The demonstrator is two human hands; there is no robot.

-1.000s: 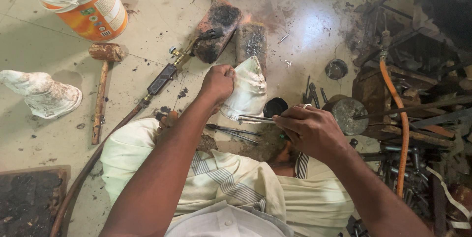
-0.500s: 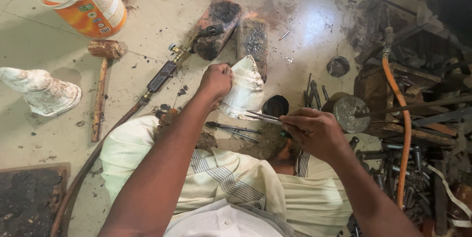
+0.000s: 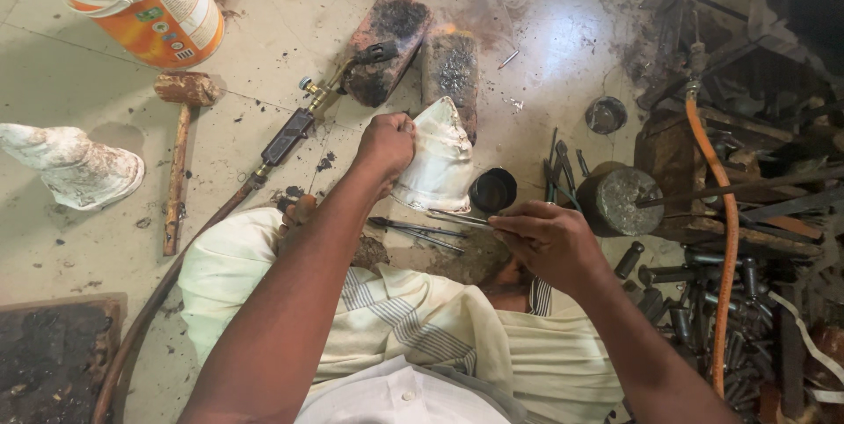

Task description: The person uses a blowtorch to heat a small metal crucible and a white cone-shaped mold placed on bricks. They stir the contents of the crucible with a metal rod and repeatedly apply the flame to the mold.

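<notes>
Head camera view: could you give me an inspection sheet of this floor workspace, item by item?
Surface: pale tiled floor, soot-stained, black flecks.
Job's things: white conical metal piece steadied by left hand; right hand pinches thin metal tweezers at its lower rim.
Clutter: gas torch, two charred bricks, wooden mallet, orange-and-white bucket, small black cup, round metal block, punches and rods.
Fingers: left curled on the piece; right closed on tweezers.
Cables: orange hose; torch hose.
Surroundings: white plaster form, dark tray.
</notes>
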